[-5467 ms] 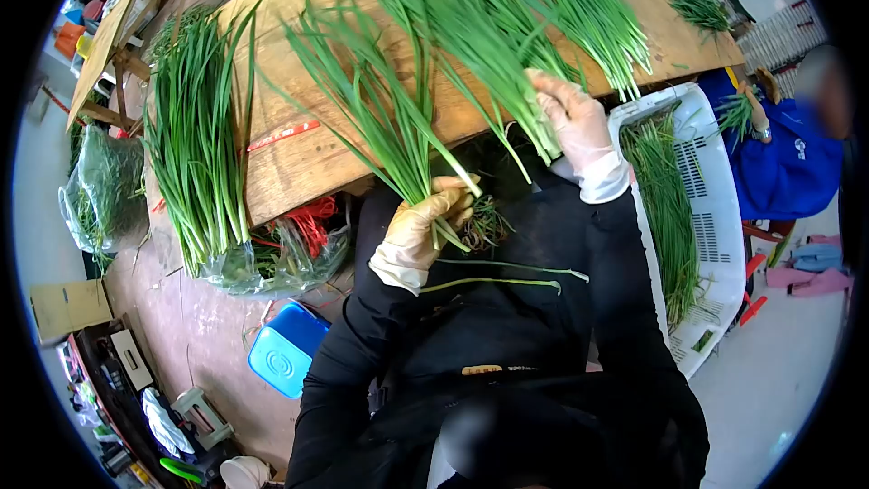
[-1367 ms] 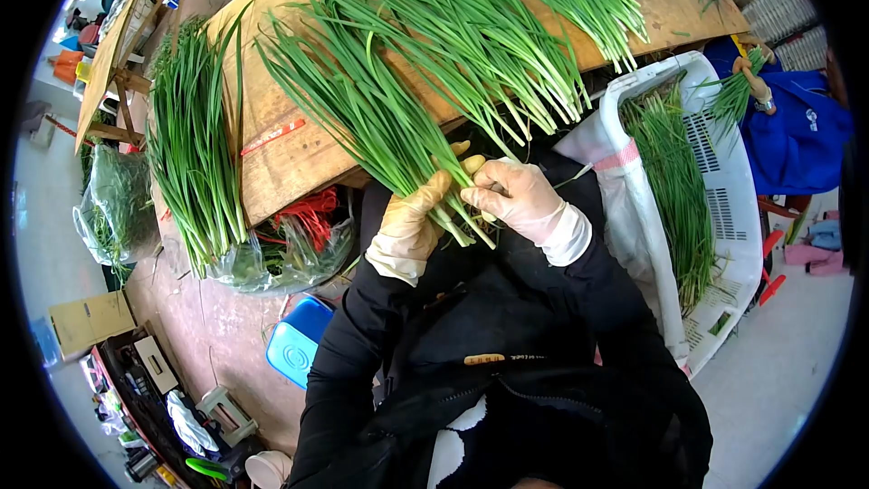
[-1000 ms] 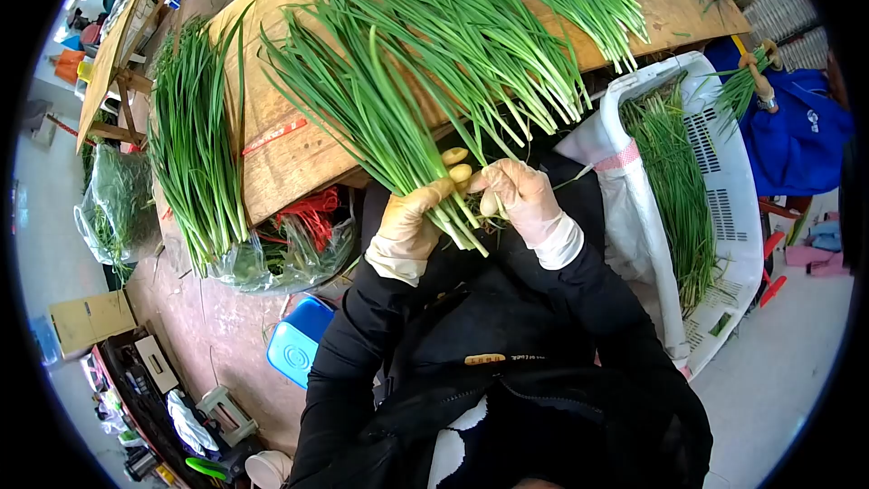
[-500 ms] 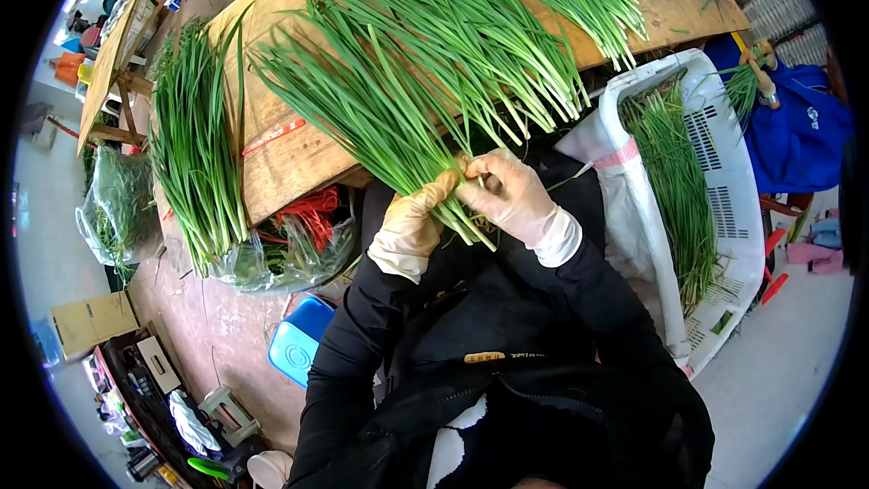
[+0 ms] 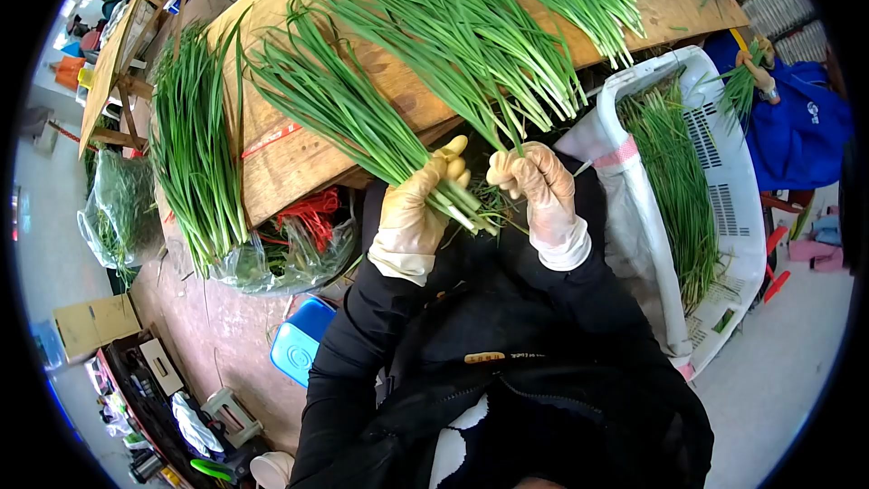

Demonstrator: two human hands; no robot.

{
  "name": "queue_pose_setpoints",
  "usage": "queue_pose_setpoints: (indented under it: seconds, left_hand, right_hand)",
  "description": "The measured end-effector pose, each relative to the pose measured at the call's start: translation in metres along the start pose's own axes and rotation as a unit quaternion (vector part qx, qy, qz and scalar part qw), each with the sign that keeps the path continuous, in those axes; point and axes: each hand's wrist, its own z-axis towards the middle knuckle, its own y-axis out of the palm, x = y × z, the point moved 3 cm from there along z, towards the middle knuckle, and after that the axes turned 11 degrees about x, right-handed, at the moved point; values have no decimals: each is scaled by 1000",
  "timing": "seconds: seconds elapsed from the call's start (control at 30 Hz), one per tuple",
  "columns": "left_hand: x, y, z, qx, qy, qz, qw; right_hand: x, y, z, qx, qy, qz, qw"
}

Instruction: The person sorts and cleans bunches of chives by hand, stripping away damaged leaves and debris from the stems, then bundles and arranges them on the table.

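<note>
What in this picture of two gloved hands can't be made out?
Head view, stalks inside the left hand: hidden by its closed grip.
Head view, whatever may be inside the right hand: hidden by its curled grip.
Head view, tips of the large upper-right bunch: cut off by the top edge.
Head view, any print on the red strip: too small.
Head view, far part of the plastic bag: hidden by the table.

Part of the green bunch (image 5: 362,131) out of sight inside the left hand (image 5: 409,210), chest lettering (image 5: 484,358) illegibly small
</note>
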Motion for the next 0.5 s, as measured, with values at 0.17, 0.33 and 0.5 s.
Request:
queue_pose_setpoints:
  seconds: [0.17, 0.33, 0.5]
  left_hand:
    - [2, 20, -4, -129, 4, 8, 992]
    - [8, 16, -3, -92, 50, 56, 993]
    - [33, 5, 2, -64, 66, 110, 990]
  right_hand:
    - [1, 14, -8, -98, 72, 157, 980]
    - [-3, 5, -20, -184, 137, 65, 971]
    - [-1, -43, -38, -398, 188, -271, 856]
